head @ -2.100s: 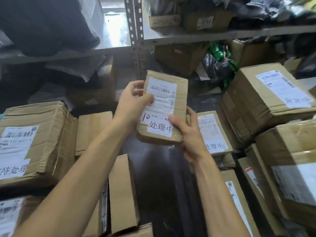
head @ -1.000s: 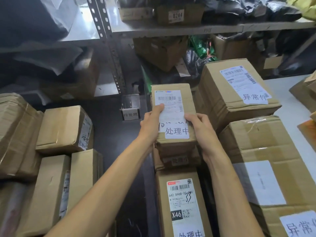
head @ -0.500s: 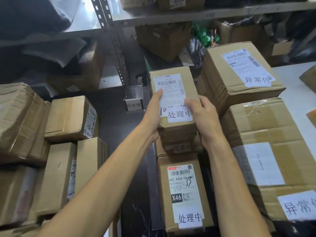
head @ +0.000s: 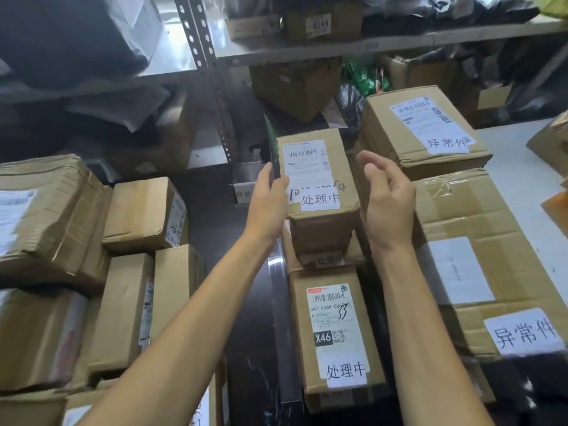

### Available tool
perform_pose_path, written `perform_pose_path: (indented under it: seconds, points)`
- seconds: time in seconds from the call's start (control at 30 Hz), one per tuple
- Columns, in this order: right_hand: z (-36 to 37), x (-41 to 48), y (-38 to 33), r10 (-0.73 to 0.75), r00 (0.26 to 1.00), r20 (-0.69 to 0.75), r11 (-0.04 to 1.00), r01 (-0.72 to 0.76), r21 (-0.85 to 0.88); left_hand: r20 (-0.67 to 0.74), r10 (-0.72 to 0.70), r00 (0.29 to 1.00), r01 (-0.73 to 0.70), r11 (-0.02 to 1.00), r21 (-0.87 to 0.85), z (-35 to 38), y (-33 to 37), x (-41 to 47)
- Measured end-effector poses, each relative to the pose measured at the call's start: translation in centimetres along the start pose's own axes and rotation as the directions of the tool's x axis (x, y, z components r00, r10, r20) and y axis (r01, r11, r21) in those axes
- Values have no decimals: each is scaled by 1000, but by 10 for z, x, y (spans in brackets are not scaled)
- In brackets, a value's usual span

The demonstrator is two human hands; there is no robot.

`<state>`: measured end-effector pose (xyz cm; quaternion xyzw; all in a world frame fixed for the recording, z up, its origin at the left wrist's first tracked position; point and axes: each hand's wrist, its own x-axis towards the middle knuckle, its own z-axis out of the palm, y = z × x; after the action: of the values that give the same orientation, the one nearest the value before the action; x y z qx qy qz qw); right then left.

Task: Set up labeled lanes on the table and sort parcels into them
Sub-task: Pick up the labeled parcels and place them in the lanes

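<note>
A small brown parcel [head: 319, 167] with a barcode label and a white sticker reading 处理中 lies on top of another parcel [head: 329, 259] with the same sticker, in the middle row. My left hand [head: 267, 204] rests flat against its left side, thumb at the top edge. My right hand [head: 387, 198] hovers just right of the parcel, fingers relaxed and apart from it. A longer parcel [head: 335, 333] marked X46 and 处理中 lies nearer me in the same row. A small standing lane sign [head: 244, 192] is partly hidden behind my left hand.
Two large boxes with 异常件 stickers [head: 424, 130] [head: 479, 256] fill the right side. Several brown boxes [head: 46, 210] [head: 144, 213] are stacked at the left. A metal shelf post [head: 215, 87] and loaded shelves stand behind. The dark tabletop [head: 246, 333] shows between the rows.
The parcel was carried from the left and set down on the middle stack. My right hand has let go and drawn back to the right; my left hand stays against the box.
</note>
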<state>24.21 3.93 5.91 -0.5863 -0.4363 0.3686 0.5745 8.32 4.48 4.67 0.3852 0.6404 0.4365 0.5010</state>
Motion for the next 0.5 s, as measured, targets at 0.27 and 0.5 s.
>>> perform_pose_path:
  seconds: [0.27,0.5]
  points:
    - [34,-71,-36,-166,949,266,980,128,156,-32,469,883,-459,875,156,-67,13,-83]
    - [96,-174,-90,-236,815,529,943,60,329,-140,532,835,-509,844,170,-184,15,-200]
